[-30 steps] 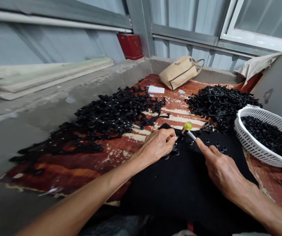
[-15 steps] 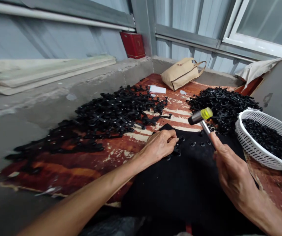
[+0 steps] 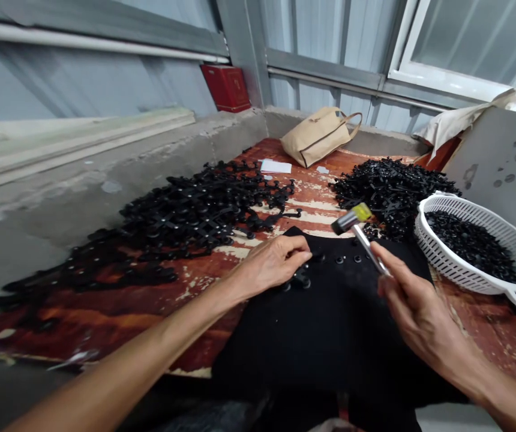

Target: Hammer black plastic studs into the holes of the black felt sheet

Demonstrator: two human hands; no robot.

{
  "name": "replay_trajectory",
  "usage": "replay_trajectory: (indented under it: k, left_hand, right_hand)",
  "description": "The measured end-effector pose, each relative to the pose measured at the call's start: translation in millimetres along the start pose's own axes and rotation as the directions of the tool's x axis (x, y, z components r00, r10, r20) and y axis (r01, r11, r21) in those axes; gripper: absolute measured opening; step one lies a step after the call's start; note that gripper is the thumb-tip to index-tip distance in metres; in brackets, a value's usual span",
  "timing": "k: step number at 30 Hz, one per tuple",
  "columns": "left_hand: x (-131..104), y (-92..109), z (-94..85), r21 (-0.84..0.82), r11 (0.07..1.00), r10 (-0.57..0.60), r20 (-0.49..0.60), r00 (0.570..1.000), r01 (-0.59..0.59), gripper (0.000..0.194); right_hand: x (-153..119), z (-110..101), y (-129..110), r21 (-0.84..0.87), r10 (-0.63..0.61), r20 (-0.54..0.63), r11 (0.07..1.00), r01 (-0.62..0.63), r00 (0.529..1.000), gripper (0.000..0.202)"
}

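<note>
My right hand (image 3: 424,318) grips a small mallet (image 3: 370,249) by its metal handle. The mallet's head has one yellow face and one black face, and it is raised over a black sheet (image 3: 330,336). On that sheet my left hand (image 3: 276,264) is closed in a pinch on a small black part (image 3: 302,278) with round knobs, mostly hidden by the fingers. Beside the fingertips, several small round black pieces (image 3: 348,259) sit in a row on the sheet.
A heap of black linked pieces (image 3: 195,210) lies at the left, another black heap (image 3: 393,192) at the back right. The white basket (image 3: 469,273) at the right holds small black parts. A beige bag (image 3: 316,135) and white paper (image 3: 276,167) lie farther back, near a red tin (image 3: 225,89).
The whole view has shifted, so things appear farther left. The mallet head has come slightly lower relative to my left hand, which keeps its pinch.
</note>
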State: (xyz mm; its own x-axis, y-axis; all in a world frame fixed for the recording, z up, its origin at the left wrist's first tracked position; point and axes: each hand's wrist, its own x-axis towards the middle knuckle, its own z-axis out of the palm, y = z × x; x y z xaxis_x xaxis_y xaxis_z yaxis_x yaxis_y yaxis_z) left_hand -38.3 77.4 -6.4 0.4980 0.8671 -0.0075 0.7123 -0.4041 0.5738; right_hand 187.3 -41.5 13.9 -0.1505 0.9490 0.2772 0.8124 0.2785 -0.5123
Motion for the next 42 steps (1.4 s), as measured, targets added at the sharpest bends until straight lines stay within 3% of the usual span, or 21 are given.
replay_trajectory:
  k: [3,5,6,8,10,13,15,21,25,29,34,38,42]
  left_hand:
    - [-12,15,0.8,0.048,0.965,0.25,0.128,0.96,-0.258,0.024]
    - [-19,25,5.3,0.111,0.912,0.38,0.13,0.916,-0.394,0.021]
    - [-22,29,7.8,0.145,0.901,0.4,0.082,0.913,-0.408,0.022]
    - [-28,32,11.5,0.207,0.929,0.328,-0.084,0.941,-0.306,0.025]
    - [-35,32,13.3,0.239,0.969,0.121,-0.204,0.972,-0.07,0.026]
    - [-46,36,15.8,0.307,0.928,-0.168,-0.152,0.974,0.208,0.03]
    - [-46,44,19.4,0.363,0.899,-0.226,-0.097,0.969,0.246,0.033]
    - [-21,62,27.4,0.381,0.869,-0.307,-0.089,0.948,0.317,0.026]
    - [-16,58,22.6,0.274,0.914,-0.287,-0.087,0.954,0.3,0.022]
    - [-15,53,18.0,0.184,0.974,-0.112,-0.123,0.986,0.134,0.02]
    - [-7,47,19.7,0.095,0.995,0.018,-0.07,0.997,-0.012,0.022]
    - [-1,42,24.0,0.071,0.996,0.053,-0.081,0.995,-0.047,0.023]
    - [2,39,29.1,0.033,0.998,0.06,-0.079,0.995,-0.058,0.023]
  right_hand:
    - [-30,-6,5,0.366,0.271,-0.026,0.898,-0.243,0.962,0.048]
    - [-49,-4,11,0.497,0.375,0.095,0.785,-0.37,0.922,0.048]
    - [-57,-2,14,0.527,0.404,0.149,0.74,-0.418,0.903,0.049]
    - [-68,3,20,0.565,0.442,0.214,0.672,-0.48,0.871,0.051]
    - [-73,8,23,0.602,0.473,0.224,0.621,-0.503,0.852,0.053]
    - [-75,12,25,0.641,0.485,0.225,0.58,-0.503,0.845,0.055]
    - [-73,12,26,0.64,0.473,0.242,0.578,-0.506,0.847,0.055]
    - [-71,14,30,0.645,0.46,0.264,0.569,-0.51,0.848,0.054]
    - [-74,16,29,0.685,0.478,0.249,0.528,-0.502,0.842,0.054]
    - [-74,14,29,0.691,0.489,0.269,0.503,-0.52,0.83,0.056]
    - [-72,13,26,0.685,0.506,0.262,0.502,-0.528,0.822,0.057]
    - [-73,12,23,0.688,0.553,0.227,0.492,-0.534,0.802,0.053]
    - [-73,10,25,0.682,0.53,0.292,0.468,-0.561,0.796,0.054]
